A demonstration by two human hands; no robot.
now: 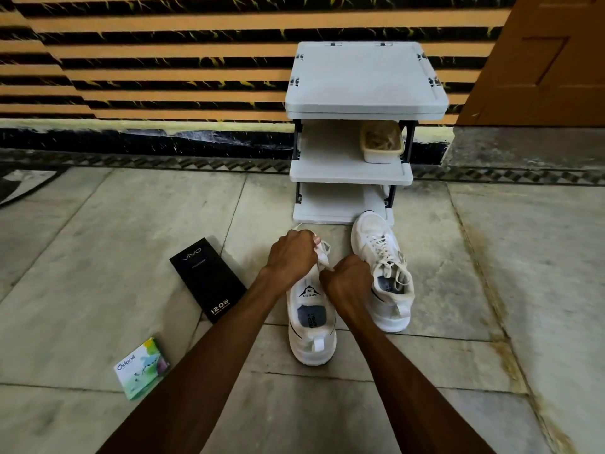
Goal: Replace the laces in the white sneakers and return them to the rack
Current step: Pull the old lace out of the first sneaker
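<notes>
Here the fingers (315, 240) of the left hand (291, 257) are curled shut around a white lace (324, 255), pinching it above the front of the near sneaker (311, 326). The back of that hand faces up, the wrist is bent slightly down, and a lace tip pokes out past the knuckles toward the rack (363, 103). From this pinch the lace runs a short way back and down into the right hand (347, 278), whose fingers are also curled into a fist, knuckles pointing left. Its fingertips are hidden beneath the hand, but the lace ends inside its grip. The two hands sit close together, almost touching, over the eyelet area of the shoe. Both bare forearms reach forward from the bottom of the view and converge over the shoe.

The near sneaker stands upright on the tiled floor (458, 371), heel toward the person and tongue showing. The second sneaker (383, 273) stands just to its right, laced, its toe touching the foot of the rack. The rack is grey with three shelves; a small container (381, 144) sits on the middle one. On the floor to the left lie a black box (208, 280) and, nearer, a green-and-white box (142, 368). Behind the rack rises a striped wall (147, 60).
</notes>
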